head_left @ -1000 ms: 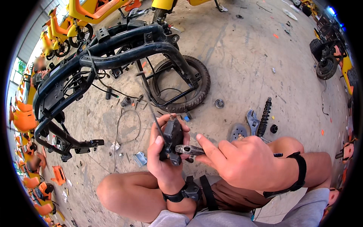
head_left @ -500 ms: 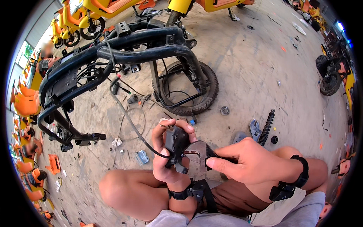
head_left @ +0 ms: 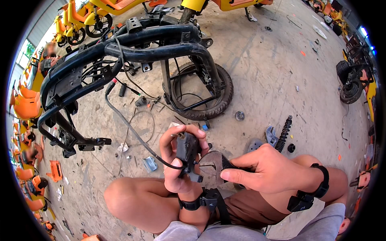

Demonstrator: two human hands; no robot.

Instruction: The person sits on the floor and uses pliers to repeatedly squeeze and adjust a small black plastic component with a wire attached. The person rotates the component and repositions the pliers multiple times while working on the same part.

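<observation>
In my left hand [head_left: 175,182] I hold a black brake caliper [head_left: 186,150] upright, fingers curled round its far side and thumb in front. A black hose [head_left: 138,136] runs from the caliper up to the left and ends in a red tip. My right hand [head_left: 267,170] is closed on the black handle of a tool with a wide grey metal head, apparently an adjustable wrench [head_left: 219,166]. Its opening faces the caliper's right side, beside a small fitting there. Whether the jaws touch that fitting, I cannot tell.
A black scooter frame [head_left: 157,52] lies ahead on the floor by a wheel [head_left: 227,90]. Right of it are a shock absorber [head_left: 285,130] and a metal bracket [head_left: 272,135]. A small metal piece [head_left: 150,164] lies near my left knee. Yellow scooters [head_left: 116,10] stand behind.
The wrench head has tilted and drawn slightly away from the caliper. The red-tipped end of the hose has swung left. My left hand still grips the caliper.
</observation>
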